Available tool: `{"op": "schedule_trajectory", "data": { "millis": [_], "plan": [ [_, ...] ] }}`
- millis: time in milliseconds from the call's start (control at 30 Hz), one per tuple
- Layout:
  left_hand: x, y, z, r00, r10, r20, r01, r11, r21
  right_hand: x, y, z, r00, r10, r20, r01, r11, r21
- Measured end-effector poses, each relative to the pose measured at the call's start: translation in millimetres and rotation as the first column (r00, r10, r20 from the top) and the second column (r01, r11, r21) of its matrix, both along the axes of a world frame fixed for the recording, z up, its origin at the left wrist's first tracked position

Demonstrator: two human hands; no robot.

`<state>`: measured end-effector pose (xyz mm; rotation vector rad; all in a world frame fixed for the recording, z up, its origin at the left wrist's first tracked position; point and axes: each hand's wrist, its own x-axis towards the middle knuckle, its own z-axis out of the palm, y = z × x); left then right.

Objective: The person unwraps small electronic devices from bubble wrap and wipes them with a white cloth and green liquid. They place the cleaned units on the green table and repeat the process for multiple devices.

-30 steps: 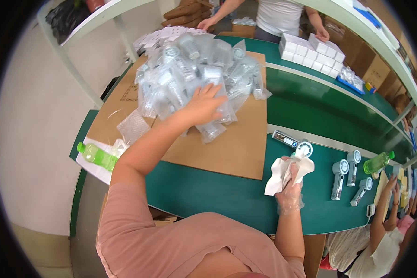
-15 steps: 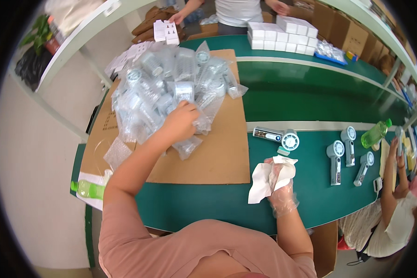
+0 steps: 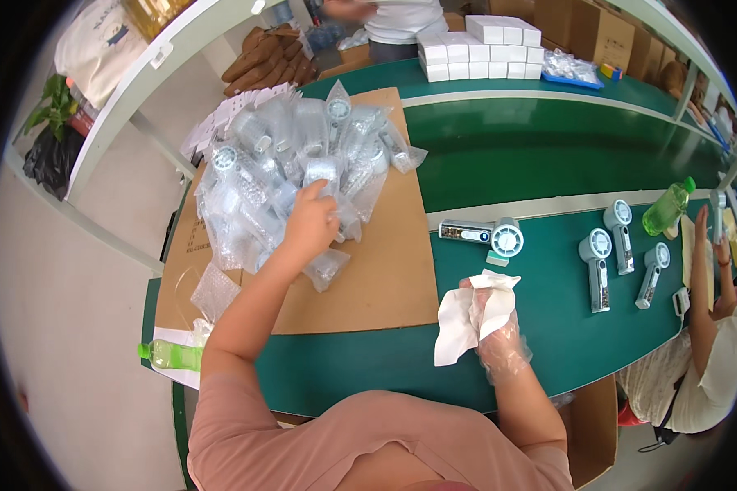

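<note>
Cardboard sheet (image 3: 381, 282): its right edge runs between the fingers of the left hand (image 3: 311, 225) and those of the right hand (image 3: 497, 342); its near edge lies bodyward of the left fingers
Bench (image 3: 360, 368): green top on both sides of the right fingers, near edge behind them
Open room: widest to the right of the right fingers, reaching to three handheld fans (image 3: 598, 278)
Lone fan (image 3: 467, 231): beyond the right fingers, with a green block (image 3: 497, 259) between
Bagged pile (image 3: 250, 176): fans in clear bags, crowded ahead and left of the left fingers
Left pose: bare, back up, forearm slanting inward, index extended over the pile's near side, others curled; cannot tell whether they grip
Right pose: clear plastic glove, forearm slanting inward, fingers closed around a white wipe (image 3: 458, 323)
</note>
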<state>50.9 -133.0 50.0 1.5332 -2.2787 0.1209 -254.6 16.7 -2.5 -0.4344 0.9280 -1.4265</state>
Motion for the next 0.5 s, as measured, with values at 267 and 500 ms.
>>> {"op": "schedule_trajectory", "data": {
  "millis": [267,500],
  "plan": [
    [31,5,-23,0.937,0.042,-0.346,-0.038,0.999,0.016,-2,6,-4,0.989,0.107,-0.105,-0.111,0.993,-0.036],
    [-16,17,16,0.965,0.259,-0.043,-0.238,0.930,0.279,-4,5,3,0.994,0.101,-0.030,-0.101,0.995,-0.004]
  ]
}}
